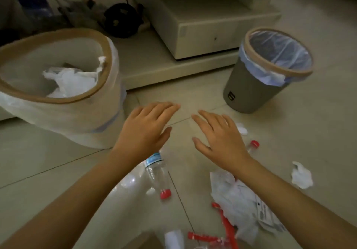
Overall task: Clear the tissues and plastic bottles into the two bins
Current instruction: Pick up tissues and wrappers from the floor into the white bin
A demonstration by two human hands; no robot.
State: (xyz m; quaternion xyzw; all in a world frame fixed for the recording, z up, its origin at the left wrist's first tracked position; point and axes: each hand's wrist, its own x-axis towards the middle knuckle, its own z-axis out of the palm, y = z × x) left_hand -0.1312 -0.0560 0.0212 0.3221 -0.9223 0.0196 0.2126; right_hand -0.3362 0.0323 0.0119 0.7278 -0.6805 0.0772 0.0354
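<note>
1. My left hand (144, 128) and right hand (219, 134) hover apart over the floor (48, 161), fingers spread, holding nothing.
2. The clear bottle (157, 173) lies on the floor just beneath my left wrist, nearer that hand. Its long axis runs toward me, red cap at the near end.
3. A second bottle (253, 146) shows just beside my right hand; a tissue (301, 175) lies further right.
4. The left bin (58, 98) already holds tissues; the right bin (251, 86) stands beyond my right hand.
</note>
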